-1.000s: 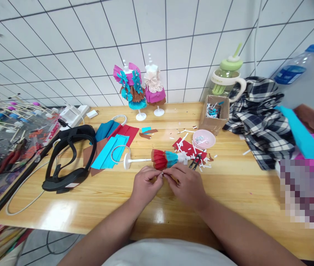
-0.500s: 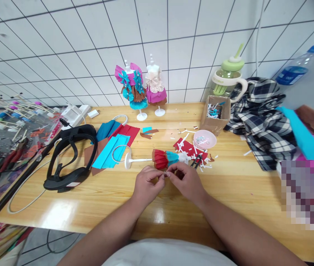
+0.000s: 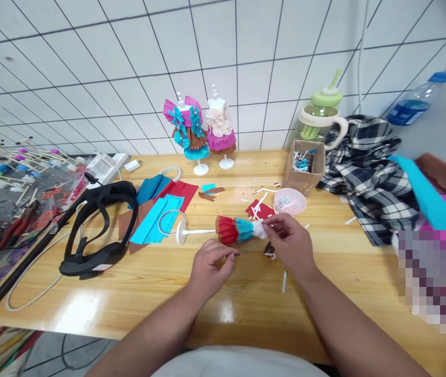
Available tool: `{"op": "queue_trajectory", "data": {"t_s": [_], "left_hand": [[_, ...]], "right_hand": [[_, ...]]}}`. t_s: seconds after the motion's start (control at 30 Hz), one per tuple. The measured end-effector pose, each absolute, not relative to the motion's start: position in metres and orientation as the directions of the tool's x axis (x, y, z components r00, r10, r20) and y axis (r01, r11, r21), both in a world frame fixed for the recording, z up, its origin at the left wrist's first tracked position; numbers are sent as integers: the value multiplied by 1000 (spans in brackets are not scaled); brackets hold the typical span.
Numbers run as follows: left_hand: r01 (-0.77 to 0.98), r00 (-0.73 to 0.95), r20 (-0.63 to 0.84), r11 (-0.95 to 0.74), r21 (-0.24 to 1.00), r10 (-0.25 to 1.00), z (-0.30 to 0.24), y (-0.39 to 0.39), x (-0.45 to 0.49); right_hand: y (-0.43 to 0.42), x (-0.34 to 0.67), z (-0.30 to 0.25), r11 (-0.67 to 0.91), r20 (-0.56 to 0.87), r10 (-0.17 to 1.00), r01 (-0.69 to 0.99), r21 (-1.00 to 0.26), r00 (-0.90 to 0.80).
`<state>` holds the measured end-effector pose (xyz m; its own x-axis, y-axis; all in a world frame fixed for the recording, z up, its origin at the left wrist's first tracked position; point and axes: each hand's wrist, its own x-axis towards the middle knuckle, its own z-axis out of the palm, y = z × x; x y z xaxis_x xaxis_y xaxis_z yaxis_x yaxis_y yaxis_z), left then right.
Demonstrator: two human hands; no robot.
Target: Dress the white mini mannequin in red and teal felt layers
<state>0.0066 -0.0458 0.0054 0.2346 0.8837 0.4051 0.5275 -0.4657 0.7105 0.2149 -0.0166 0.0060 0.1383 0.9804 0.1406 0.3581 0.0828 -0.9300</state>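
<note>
A small dress-form mannequin (image 3: 232, 231) lies on its side, dressed in a red and turquoise paper skirt, its white round base to the left. At its white top end, my right hand (image 3: 292, 242) has thumb and fingers closed on the torso. My left hand (image 3: 211, 266) hovers just in front of the skirt, thumb and forefinger pinched; whatever is between them is too small to make out. Partly hidden under my right hand lies a dark tool (image 3: 270, 249) with white paper strips about it. Behind are a red paper piece (image 3: 261, 210) and a pink dish (image 3: 290, 201) of small beads.
Two dressed mannequins (image 3: 193, 128) stand by the tiled wall. Folded crepe paper (image 3: 158, 220) and a black headset frame (image 3: 99, 230) lie left. A cardboard box (image 3: 304, 167), a green-lidded cup (image 3: 321, 112) and plaid cloth (image 3: 364, 167) are at the right.
My right hand has moved away from my left, up and right to the mannequin's white top. My left hand keeps its pinch in nearly the same place. One white strip now lies nearer the front.
</note>
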Motion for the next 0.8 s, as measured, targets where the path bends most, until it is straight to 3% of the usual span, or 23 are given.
{"op": "queue_trajectory", "data": {"t_s": [0.1, 0.2, 0.43, 0.8], "left_hand": [[521, 231, 428, -483, 704, 874, 5, -46, 6], [523, 226, 445, -493, 696, 867, 4, -46, 6], [550, 214, 472, -504, 665, 855, 3, -47, 4], [544, 212, 502, -528, 652, 838, 3, -46, 7]], "right_hand": [[-6, 235, 3, 229, 412, 902, 664, -712, 130], [-6, 234, 3, 313, 525, 849, 745, -588, 58], [-36, 189, 12, 538, 510, 832, 534, -652, -216], [-43, 179, 10, 516, 473, 851, 523, -678, -227]]}}
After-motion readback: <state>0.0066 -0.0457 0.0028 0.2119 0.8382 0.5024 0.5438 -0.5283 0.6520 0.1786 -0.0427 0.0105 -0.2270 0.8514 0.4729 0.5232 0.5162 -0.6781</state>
